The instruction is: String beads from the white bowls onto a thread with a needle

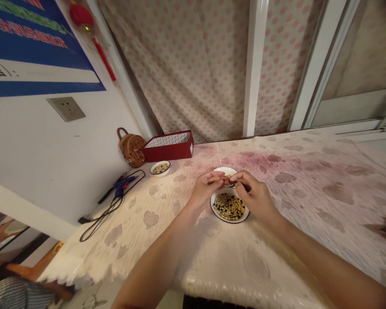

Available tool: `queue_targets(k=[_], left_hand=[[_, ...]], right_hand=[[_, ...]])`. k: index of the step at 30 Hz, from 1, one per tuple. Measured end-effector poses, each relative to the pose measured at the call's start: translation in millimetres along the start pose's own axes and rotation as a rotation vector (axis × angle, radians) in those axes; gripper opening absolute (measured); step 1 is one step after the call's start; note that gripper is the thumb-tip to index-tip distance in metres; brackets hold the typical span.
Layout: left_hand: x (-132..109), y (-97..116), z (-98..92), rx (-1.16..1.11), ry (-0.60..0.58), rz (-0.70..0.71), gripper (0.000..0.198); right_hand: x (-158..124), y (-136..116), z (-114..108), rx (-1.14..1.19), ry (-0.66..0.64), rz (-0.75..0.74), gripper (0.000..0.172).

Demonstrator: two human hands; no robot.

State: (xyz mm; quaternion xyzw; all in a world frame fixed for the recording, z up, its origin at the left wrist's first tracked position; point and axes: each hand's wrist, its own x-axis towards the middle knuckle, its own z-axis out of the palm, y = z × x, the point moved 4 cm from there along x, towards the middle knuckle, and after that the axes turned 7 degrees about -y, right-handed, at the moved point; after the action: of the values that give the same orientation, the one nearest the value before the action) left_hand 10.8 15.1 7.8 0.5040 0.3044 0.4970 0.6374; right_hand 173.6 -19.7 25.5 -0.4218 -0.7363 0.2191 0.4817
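Both my hands meet above two white, dark-rimmed bowls on the table. My left hand (206, 185) is closed in a pinch, its fingertips over the rear bowl (224, 169). Beside it, my right hand (254, 194) is closed too, with a dark slim thing (245, 187) showing among its fingers; its kind is unclear. What lies between the fingertips is too small to make out. Just below the hands sits the front bowl (212, 206), filled with mixed yellow and black beans (230, 207). Some pale yellow pieces show in the rear bowl, which my fingers partly cover.
Further left stands a small bowl (161, 174) of mixed beans, near a red open box (170, 152) and a brown mini backpack (132, 149). A blue glue gun (122, 184) with its black cord lies by the wall. Another person's striped clothing (17, 294) shows bottom left.
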Motion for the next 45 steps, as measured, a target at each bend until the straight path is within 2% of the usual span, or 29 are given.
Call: queue_targets(k=[3,6,10,14,17,19,24,28,31,33,38,41,45], left_hand=[[9,-2,-1.9,0.066,0.013,0.009,0.029],[18,-4,-4.1,0.146,0.028,0.007,0.033],[22,-4,-8.1,0.308,0.056,0.096,0.035],[5,8,-3.5,0.561,-0.009,0.13,0.026],[-16,17,5.6,0.914,-0.09,0.04,0.015],[-26,21,12.4,1.08,-0.139,0.032,0.016],[-30,11,23.3,1.202,-0.209,0.106,0.016],[-26,5,23.8,1.146,-0.177,0.142,0.02],[-24,7,22.1,1.076,-0.151,0.09,0.024],[-22,9,20.2,0.93,-0.149,0.035,0.025],[-14,12,15.7,0.376,-0.164,-0.005,0.025],[-13,14,15.1,0.233,-0.176,-0.039,0.033],[-14,15,14.6,0.152,-0.167,-0.054,0.039]], right_hand=[[0,3,-2,-0.015,0.046,0.046,0.014],[1,4,-4,-0.029,0.077,0.08,0.015],[1,3,-7,-0.037,0.099,0.073,0.016],[1,2,-8,-0.039,0.118,0.074,0.015],[1,1,-9,-0.045,0.118,0.071,0.014],[1,-1,-9,-0.052,0.117,0.067,0.013],[1,0,-10,-0.065,0.121,0.074,0.014],[1,3,-9,-0.067,0.117,0.085,0.015],[1,3,-9,-0.056,0.118,0.083,0.014],[1,2,-9,-0.038,0.11,0.065,0.013],[1,-3,-5,-0.008,0.056,0.036,0.012],[1,-6,-3,0.009,0.013,0.014,0.013],[1,-8,-3,0.009,-0.01,-0.005,0.014]])
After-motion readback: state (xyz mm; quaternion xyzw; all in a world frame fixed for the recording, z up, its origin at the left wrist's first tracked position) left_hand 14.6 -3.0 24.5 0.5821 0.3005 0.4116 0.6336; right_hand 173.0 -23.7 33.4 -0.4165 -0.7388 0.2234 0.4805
